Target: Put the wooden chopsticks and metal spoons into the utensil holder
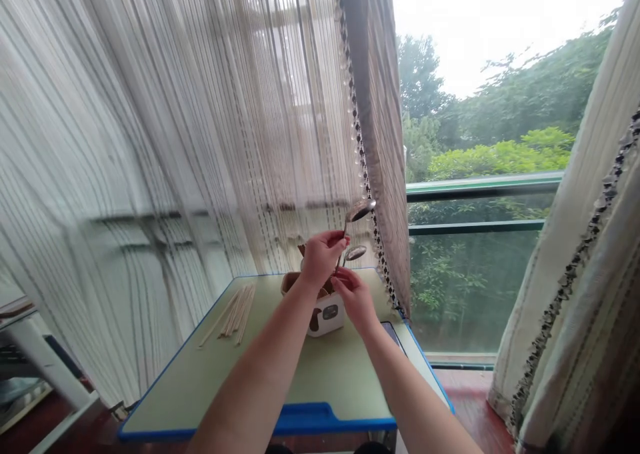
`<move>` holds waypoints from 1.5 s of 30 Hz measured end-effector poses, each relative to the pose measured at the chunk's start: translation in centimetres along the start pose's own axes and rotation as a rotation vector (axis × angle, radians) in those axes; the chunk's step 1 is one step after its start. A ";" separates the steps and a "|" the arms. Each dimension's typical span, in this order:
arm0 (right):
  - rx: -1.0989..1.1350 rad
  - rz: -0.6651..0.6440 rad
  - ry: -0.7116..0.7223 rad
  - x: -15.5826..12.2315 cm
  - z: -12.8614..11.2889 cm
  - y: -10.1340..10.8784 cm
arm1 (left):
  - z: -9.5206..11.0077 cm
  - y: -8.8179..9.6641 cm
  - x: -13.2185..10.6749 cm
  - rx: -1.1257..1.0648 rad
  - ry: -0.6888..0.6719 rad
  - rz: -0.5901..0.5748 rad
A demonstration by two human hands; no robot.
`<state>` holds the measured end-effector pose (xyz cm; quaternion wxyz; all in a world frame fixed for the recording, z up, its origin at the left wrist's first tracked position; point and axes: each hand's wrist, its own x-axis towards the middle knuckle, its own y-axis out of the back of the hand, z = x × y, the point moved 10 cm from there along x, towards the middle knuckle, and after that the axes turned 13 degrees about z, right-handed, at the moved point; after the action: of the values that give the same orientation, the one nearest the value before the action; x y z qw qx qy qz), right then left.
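Note:
A metal ladle (pixel 361 209) stands bowl-up over a white box-shaped holder (pixel 329 316) with brown markings. The fingers of my left hand (pixel 321 257) pinch the ladle's handle just under its bowl. My right hand (pixel 354 295) is lower, at the holder's rim, with its fingers closed around the lower part of the handle. A second metal ladle (pixel 356 253), smaller in view, rises from the holder just behind my hands. My left hand and forearm cover part of the holder's opening, and the handles' lower ends are hidden.
Several pale wooden chopsticks (pixel 236 313) lie on the left of the blue-edged table (pixel 175 381). A dark flat device, perhaps a phone (pixel 393 334), is partly hidden by my right forearm. Curtains (pixel 383 141) hang close behind the table, beside a window with a railing (pixel 480 191).

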<state>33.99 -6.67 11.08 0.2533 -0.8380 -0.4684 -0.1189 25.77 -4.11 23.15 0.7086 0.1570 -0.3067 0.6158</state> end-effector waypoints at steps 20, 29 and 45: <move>-0.244 0.027 -0.070 3.4 2.3 3.8 | -5.9 0.1 0.5 0.419 -0.123 0.059; -0.236 0.238 0.150 7.0 -2.9 7.7 | -9.6 1.2 -0.6 0.480 0.030 0.094; -0.341 0.151 0.226 8.3 -4.1 5.3 | -11.5 1.6 -2.2 0.613 0.060 0.070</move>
<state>43.11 -5.14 16.50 0.1670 -0.8829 -0.3457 -0.2705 26.88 1.42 12.73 0.6151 0.3346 -0.0907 0.7081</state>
